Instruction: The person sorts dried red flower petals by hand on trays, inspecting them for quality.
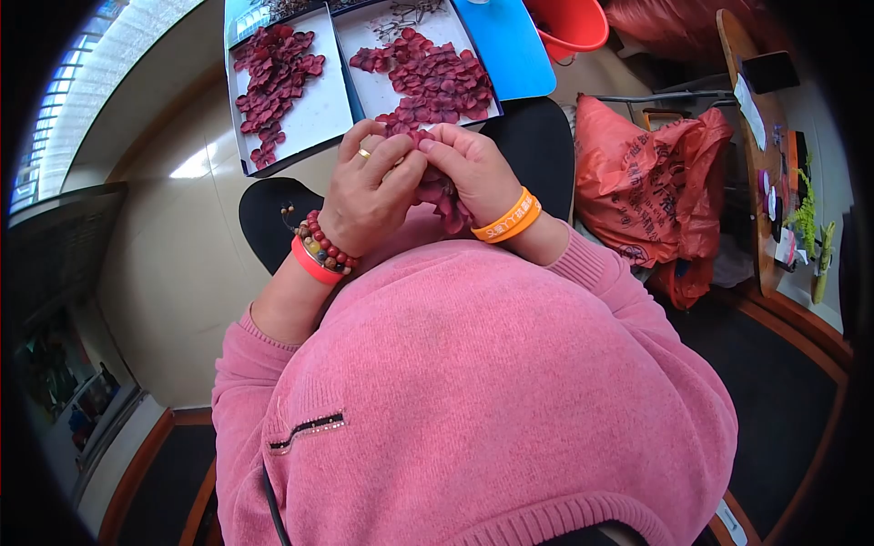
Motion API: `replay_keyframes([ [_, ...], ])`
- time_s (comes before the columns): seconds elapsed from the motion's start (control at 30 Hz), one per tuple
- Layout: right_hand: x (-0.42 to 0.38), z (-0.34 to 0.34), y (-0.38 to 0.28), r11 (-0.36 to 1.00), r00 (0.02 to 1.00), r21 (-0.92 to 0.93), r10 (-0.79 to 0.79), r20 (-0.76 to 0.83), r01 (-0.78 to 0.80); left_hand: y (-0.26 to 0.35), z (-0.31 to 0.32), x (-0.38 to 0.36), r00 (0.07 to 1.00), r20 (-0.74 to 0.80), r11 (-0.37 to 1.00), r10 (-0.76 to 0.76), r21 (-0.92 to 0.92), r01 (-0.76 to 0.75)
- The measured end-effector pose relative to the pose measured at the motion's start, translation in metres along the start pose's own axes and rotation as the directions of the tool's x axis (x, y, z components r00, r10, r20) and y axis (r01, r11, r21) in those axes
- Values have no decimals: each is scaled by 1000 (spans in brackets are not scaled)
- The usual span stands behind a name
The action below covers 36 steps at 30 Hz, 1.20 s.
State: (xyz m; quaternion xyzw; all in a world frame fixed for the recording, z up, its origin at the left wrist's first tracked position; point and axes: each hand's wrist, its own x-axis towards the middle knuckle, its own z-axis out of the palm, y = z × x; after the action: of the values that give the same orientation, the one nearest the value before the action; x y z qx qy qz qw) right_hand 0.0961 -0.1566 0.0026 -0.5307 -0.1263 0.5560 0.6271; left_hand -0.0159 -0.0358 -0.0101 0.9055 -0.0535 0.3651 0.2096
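Note:
Dark red petals (pixel 443 202) hang between my two hands, just in front of the pink sweater. My left hand (pixel 371 187), with a ring and bead bracelets, has its fingers curled at the upper part of the bunch; what its fingertips pinch is hidden. My right hand (pixel 475 173), with an orange wristband, is closed on the red petals, thumb on top. Beyond my hands, a white box (pixel 319 105) holds a pile of red petals on the left. Beside it, another white box (pixel 360 94) has more petals and some thin brown stems (pixel 410 16).
A blue board (pixel 514 55) lies under the right box. Behind it stands a red bucket (pixel 572 23). Red plastic bags (pixel 628 182) are at the right, near a wooden board (pixel 742 118) with small items. A black seat (pixel 537 136) is below the boxes.

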Motion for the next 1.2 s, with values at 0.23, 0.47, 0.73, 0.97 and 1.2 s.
replay_keyframes([
  [0.23,2,-3,5,998,995,-8,-62,76,63,-3,15,-16,969,-72,917,-236,-345,198],
  [0.47,4,-5,8,988,985,-83,-120,124,130,4,14,-14,895,-25,750,-445,-556,358],
  [0.73,3,-6,-1,997,993,67,20,113,-28,-10,8,-12,957,-10,914,-290,-299,274],
  [0.97,2,3,-7,996,997,-46,-71,38,73,-12,2,-37,514,489,-100,-704,-786,610],
  [1.2,9,6,15,739,881,-498,-455,127,454,-21,-7,-26,647,387,68,-657,-824,562],
])
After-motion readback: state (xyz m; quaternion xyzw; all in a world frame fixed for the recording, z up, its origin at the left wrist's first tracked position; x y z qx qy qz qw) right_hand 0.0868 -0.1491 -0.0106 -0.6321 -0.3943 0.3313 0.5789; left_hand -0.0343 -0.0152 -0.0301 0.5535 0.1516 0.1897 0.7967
